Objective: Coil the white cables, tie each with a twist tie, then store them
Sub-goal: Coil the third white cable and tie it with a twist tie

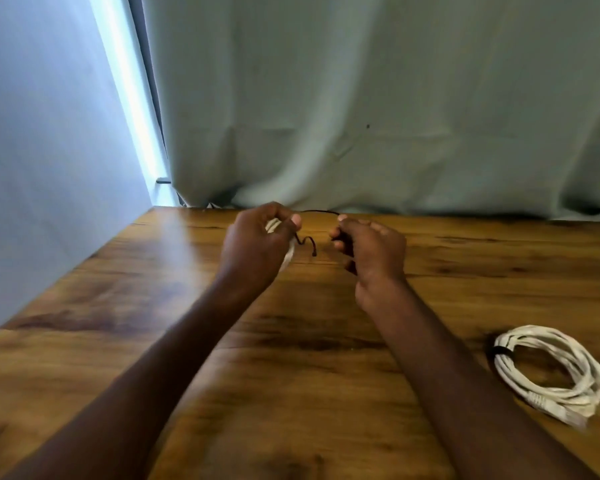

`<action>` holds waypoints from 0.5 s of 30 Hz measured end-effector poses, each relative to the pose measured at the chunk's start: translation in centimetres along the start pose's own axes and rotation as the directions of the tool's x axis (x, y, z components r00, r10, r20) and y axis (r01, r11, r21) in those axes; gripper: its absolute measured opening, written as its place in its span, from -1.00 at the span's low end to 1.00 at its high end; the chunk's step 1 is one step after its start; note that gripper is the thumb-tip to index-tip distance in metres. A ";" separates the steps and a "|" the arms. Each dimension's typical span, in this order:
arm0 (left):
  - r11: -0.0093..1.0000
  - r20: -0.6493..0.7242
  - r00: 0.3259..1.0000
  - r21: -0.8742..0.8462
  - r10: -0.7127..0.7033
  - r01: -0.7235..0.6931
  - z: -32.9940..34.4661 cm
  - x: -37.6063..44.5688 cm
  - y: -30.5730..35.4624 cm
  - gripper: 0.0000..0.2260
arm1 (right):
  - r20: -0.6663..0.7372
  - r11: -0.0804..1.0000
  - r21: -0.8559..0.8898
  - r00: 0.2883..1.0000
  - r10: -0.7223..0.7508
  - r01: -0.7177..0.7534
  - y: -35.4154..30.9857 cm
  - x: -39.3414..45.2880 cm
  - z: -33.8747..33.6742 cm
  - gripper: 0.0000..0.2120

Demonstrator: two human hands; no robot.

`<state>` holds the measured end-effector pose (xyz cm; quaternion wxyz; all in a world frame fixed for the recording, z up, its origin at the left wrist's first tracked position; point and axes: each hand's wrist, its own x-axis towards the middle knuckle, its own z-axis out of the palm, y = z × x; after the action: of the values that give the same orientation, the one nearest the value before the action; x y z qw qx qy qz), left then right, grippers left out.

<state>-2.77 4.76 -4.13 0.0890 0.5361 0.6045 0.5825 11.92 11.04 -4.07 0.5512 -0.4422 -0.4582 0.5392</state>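
Near the right forearm, on the table [291, 393]: tied coil [551, 370], done. Farther out, left hand [257, 240] gripping second white cable [289, 252], right hand [371, 247] pinching dark twist tie [321, 212]. Tying step; next, probably wrap and twist tight.

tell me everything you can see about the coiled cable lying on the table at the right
The coiled white cable lies flat on the wooden table, near its right edge, apart from both hands. It is wound into several loose oval loops. A dark tie binds the loops at the coil's left side. Two pale connector ends rest at the near edge of the coil. The jacket looks like smooth plastic. Nothing else touches it.
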 end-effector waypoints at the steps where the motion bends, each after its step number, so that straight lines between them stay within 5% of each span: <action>1: 0.993 -0.014 1.000 0.116 0.024 -0.022 -0.5 0.1 -0.2 -0.85 | 0.085 0.991 0.074 0.991 0.101 -0.107 -0.6 -0.1 -0.5 -0.90; 4: 0.956 -0.033 0.999 0.294 0.030 -0.019 -0.9 0.0 -0.6 -0.84 | 0.343 0.870 0.319 0.902 0.263 -0.375 -2.0 0.3 -1.6 -0.83; 7: 0.992 -0.004 0.998 0.108 -0.061 0.061 -0.8 0.1 -1.8 -0.84 | 0.414 0.783 0.471 0.886 0.209 -0.406 -2.7 0.3 -2.0 -0.91; 9: 0.992 0.038 0.992 -0.027 -0.119 0.120 -1.0 0.0 -1.6 -0.84 | 0.330 0.869 0.414 0.934 0.135 -0.272 -3.1 -0.1 -2.4 -0.89; 11: 0.981 0.079 0.985 -0.111 -0.154 0.162 -1.1 -0.2 -1.3 -0.83 | 0.162 0.983 0.183 0.987 -0.017 -0.013 -2.6 0.1 -2.4 -0.76; 15: 0.961 0.124 0.972 -0.169 -0.201 0.221 -0.8 -0.6 -0.9 -0.79 | 0.004 0.921 -0.249 0.951 -0.308 0.299 -0.8 0.1 -1.5 -0.66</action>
<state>-3.60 4.06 -4.95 0.2310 0.4881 0.5970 0.5933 13.60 11.15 -3.55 0.5768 -0.4402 -0.5747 0.3784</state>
